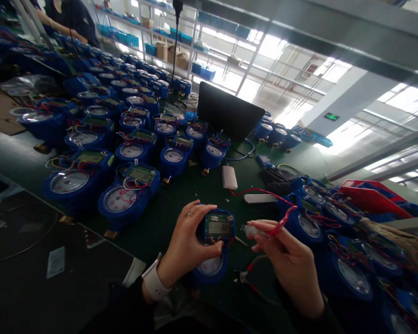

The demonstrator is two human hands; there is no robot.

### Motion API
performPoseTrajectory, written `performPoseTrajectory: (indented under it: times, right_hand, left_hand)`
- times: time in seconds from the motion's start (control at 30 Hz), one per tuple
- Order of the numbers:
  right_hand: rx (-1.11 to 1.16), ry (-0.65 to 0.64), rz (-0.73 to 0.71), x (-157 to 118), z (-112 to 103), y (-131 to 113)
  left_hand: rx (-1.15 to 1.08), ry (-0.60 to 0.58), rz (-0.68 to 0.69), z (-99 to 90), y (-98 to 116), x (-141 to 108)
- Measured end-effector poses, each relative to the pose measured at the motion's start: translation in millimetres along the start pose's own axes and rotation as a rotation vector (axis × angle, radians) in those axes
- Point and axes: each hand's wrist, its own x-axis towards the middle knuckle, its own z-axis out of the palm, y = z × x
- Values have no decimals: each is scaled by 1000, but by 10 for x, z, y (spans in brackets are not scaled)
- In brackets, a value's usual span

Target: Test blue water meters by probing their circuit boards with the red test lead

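My left hand (183,243) is wrapped around the top of a blue water meter (218,227), with its thumb across the front below the small display. The meter's round dial shows under that thumb. My right hand (294,260) pinches a clear connector with metal pins (251,230), which points at the meter's display side and is apart from it. A red cable (284,220) runs from the connector over my fingers to a small white box (229,177) on the green table. Between my hands lies a pair of cutters (244,277) with red-and-dark handles.
Several blue meters with loose wires stand at left (128,195) and right (351,273). A dark laptop or screen (228,111) stands behind. A red bin (372,197) sits at the right. Another person's arm (62,28) reaches over meters at the far left.
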Motion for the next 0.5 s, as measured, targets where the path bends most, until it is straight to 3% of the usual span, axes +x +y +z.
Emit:
performPoseTrajectory:
  times: [0.27,0.5]
  right_hand:
    - [-223,-94,-174,0,110,-33]
    - [-208,-162,-163,1,93,3]
  left_hand:
    - [-5,9,18,10,12,7]
    - [-10,14,35,-4,30,-3]
